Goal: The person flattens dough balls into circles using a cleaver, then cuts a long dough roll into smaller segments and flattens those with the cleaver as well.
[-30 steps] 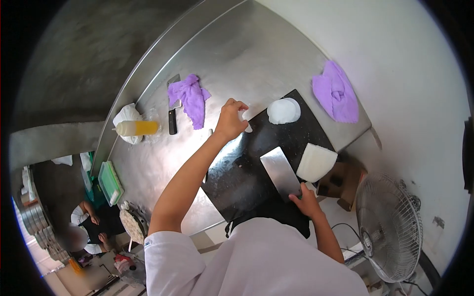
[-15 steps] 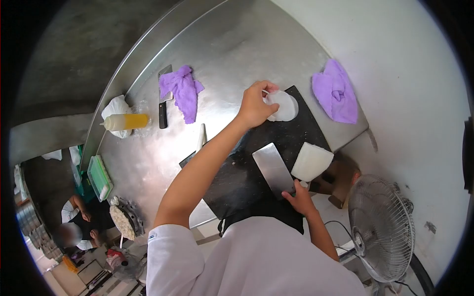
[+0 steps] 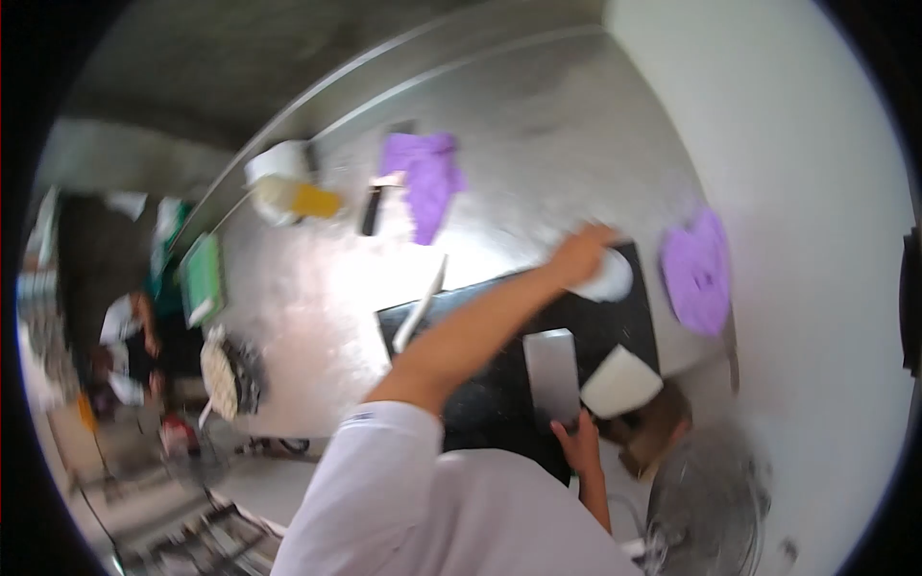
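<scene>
My left hand (image 3: 579,257), smeared by motion, is at the far edge of a round, flat white stack (image 3: 607,278) that looks like dough wrappers. The stack lies near the far right corner of a black board (image 3: 490,389). Its fingers are too blurred to show a grip. In my right hand (image 3: 579,447), at the board's near edge, is a cleaver (image 3: 552,370), its broad blade flat over the board. A pale, thick white piece (image 3: 621,382) sits right of the blade. Left of my forearm, a long white strip (image 3: 421,305) crosses the board's edge.
Purple cloths lie at the back (image 3: 425,182) and right (image 3: 696,274). A black-handled knife (image 3: 372,211), an oil bottle (image 3: 312,201) and a green tray (image 3: 202,278) stand leftward. A fan (image 3: 711,509) is at lower right. Another person (image 3: 130,336) is at far left.
The camera view has turned and shifted, so the table things appear moved. My left hand is now blurred, over the far edge of the round stack. My right hand still holds the cleaver.
</scene>
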`<state>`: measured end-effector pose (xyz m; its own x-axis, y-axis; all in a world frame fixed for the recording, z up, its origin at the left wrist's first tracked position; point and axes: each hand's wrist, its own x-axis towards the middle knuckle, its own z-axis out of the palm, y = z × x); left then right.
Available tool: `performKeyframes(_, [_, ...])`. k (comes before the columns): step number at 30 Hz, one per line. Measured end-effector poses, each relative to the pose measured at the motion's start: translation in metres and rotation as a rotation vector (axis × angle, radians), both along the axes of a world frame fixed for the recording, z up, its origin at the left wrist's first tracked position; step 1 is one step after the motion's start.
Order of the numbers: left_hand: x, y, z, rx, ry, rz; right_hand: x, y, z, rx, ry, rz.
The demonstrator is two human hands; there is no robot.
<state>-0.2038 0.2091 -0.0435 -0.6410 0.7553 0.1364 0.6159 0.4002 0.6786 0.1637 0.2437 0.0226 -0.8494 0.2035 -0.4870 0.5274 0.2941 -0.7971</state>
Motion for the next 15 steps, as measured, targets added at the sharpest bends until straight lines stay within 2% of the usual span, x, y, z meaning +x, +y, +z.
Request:
performKeyframes(1, [0.009,0.012,0.044,-0.235,-0.097,-0.022,-0.002,-0.001,-0.003,-0.003,-0.012,0.006])
performKeyframes(2, [0.012,0.029,0.029,-0.462,-0.094,0.002,0.000,0.001,-0.002,0.001,-0.033,0.009])
performKeyframes(3, [0.021,0.036,0.033,-0.506,0.052,0.028,-0.001,0.001,0.001,0.000,-0.055,0.024])
performKeyframes(4, [0.028,0.036,0.046,-0.489,0.079,0.081,-0.003,0.002,0.003,0.006,-0.083,0.029])
performKeyframes(6, [0.035,0.051,0.037,-0.420,0.094,0.318,-0.005,0.004,0.001,0.041,-0.044,0.090])
performKeyframes(8, [0.035,0.052,0.049,-0.421,0.070,0.404,-0.007,0.004,0.006,0.059,-0.034,0.079])
performKeyframes(10, [0.031,0.051,0.053,-0.430,-0.042,0.382,-0.008,0.005,0.002,0.027,0.048,0.100])
performKeyframes(11, [0.026,0.057,0.036,-0.423,-0.134,0.378,-0.009,0.007,0.006,-0.012,-0.057,0.087])
performKeyframes(12, [0.024,0.055,0.038,-0.415,-0.134,0.398,-0.012,0.009,0.011,-0.045,-0.161,0.067])
performKeyframes(13, [0.021,0.053,0.041,-0.434,-0.068,0.325,-0.012,0.009,0.013,-0.036,-0.156,0.083])
performKeyframes(15, [0.021,0.042,0.045,-0.421,0.094,0.209,-0.010,0.003,0.017,0.073,0.034,0.092])
